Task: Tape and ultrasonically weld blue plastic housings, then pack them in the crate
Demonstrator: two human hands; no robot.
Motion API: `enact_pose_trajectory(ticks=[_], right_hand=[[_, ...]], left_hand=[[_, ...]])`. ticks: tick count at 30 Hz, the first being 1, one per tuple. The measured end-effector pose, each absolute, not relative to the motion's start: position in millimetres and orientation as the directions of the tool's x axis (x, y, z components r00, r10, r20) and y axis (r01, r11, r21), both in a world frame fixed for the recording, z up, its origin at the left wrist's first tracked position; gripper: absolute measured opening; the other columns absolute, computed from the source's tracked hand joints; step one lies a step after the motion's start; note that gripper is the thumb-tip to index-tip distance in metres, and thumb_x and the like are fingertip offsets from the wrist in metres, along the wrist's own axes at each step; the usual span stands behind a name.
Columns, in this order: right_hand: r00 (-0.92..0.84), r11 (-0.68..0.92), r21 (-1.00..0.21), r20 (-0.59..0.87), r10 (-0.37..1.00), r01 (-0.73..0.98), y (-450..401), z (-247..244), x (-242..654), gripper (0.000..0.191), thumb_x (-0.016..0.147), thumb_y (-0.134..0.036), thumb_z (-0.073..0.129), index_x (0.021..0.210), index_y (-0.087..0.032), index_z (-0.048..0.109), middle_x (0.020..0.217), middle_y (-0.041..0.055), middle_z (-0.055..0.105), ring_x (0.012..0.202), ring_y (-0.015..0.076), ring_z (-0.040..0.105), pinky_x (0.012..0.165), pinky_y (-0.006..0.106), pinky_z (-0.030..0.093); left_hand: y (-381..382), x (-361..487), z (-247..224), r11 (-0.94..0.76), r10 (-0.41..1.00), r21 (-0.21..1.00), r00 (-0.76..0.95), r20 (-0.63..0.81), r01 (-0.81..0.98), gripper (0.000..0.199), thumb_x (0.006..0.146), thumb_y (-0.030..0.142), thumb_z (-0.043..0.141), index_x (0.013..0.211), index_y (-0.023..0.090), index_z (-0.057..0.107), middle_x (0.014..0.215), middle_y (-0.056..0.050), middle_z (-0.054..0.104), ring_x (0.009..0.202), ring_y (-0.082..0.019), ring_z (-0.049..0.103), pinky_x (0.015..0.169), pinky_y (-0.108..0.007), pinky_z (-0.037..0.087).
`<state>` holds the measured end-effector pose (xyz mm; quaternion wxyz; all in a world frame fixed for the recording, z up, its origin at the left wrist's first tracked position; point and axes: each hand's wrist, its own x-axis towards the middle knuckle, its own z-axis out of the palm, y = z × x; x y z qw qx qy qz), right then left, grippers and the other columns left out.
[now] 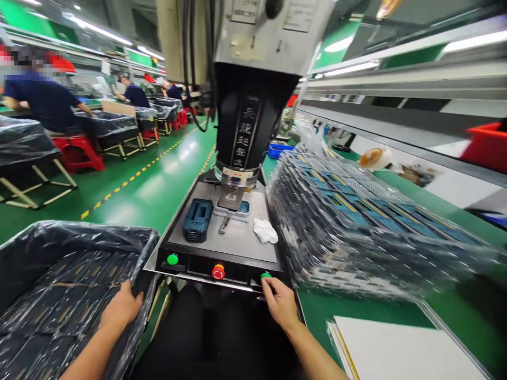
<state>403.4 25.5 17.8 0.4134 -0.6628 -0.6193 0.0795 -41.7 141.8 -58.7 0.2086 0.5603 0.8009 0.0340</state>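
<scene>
Left hand (122, 307) hangs over the lined bin (99, 228), right hand (280, 303) at the green button (265, 275); both sets of fingers curl, their closure unclear. Beyond, a blue housing (197, 220) lies on the metal plate (247, 248), beside the machine head (233, 196).

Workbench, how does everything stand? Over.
Right hand at right green button; left hand by lined bin. Blue case on metal plate. White cloth there too.
</scene>
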Motion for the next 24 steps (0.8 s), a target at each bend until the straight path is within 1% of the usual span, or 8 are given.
enact_pose_trajectory(ticks=[3,7,12,16,21,24], right_hand=[[0.190,0.136,-0.612,0.437,0.879,0.779,39,26,409,0.031,0.093,-0.041,0.048,0.087,-0.019,0.070,0.082,0.0048,0.071,0.072,0.0178,0.067,0.069,0.026,0.052],[0.159,0.147,-0.545,0.474,0.866,0.825,76,50,410,0.033,0.090,-0.044,0.050,0.087,-0.019,0.071,0.079,0.0054,0.071,0.069,0.0183,0.066,0.070,0.028,0.051],[0.181,0.096,-0.492,0.486,0.855,0.865,143,85,402,0.037,0.085,-0.047,0.049,0.087,-0.018,0.072,0.079,0.0073,0.070,0.071,0.0202,0.064,0.071,0.031,0.049],[0.169,0.051,-0.435,0.451,0.876,0.899,194,99,395,0.034,0.082,-0.042,0.051,0.092,-0.016,0.071,0.087,0.0096,0.069,0.082,0.0225,0.063,0.079,0.035,0.048],[0.170,-0.065,-0.283,0.364,0.916,0.957,235,99,387,0.030,0.083,-0.033,0.056,0.101,-0.015,0.070,0.102,0.0129,0.065,0.099,0.0246,0.060,0.093,0.036,0.044],[0.179,-0.093,-0.256,0.337,0.924,0.962,248,97,385,0.031,0.084,-0.034,0.057,0.104,-0.013,0.070,0.107,0.0148,0.064,0.105,0.0265,0.058,0.096,0.036,0.042]], left_hand=[[136,-35,-50,0.377,0.887,0.262,-0.266,-0.376,0.888,0.051,0.085,0.047,0.037,0.124,0.014,0.044,0.105,-0.022,0.066,0.100,-0.039,0.065,0.083,-0.048,0.048],[134,-28,-38,0.392,0.885,0.268,-0.280,-0.373,0.880,0.043,0.086,0.042,0.038,0.120,0.016,0.043,0.111,-0.021,0.065,0.104,-0.039,0.063,0.086,-0.049,0.047],[132,-29,-36,0.397,0.886,0.298,-0.277,-0.373,0.868,0.036,0.086,0.041,0.039,0.113,0.018,0.044,0.116,-0.019,0.063,0.106,-0.039,0.062,0.086,-0.049,0.047],[132,-29,-37,0.389,0.892,0.316,-0.268,-0.364,0.865,0.034,0.085,0.041,0.040,0.111,0.019,0.043,0.115,-0.018,0.063,0.104,-0.038,0.062,0.085,-0.049,0.047],[132,-29,-39,0.374,0.900,0.297,-0.267,-0.346,0.879,0.029,0.085,0.041,0.039,0.104,0.020,0.042,0.112,-0.017,0.063,0.100,-0.036,0.064,0.081,-0.047,0.048],[132,-30,-39,0.377,0.899,0.295,-0.271,-0.344,0.878,0.028,0.085,0.042,0.039,0.102,0.021,0.042,0.112,-0.016,0.063,0.099,-0.036,0.065,0.079,-0.047,0.049]])
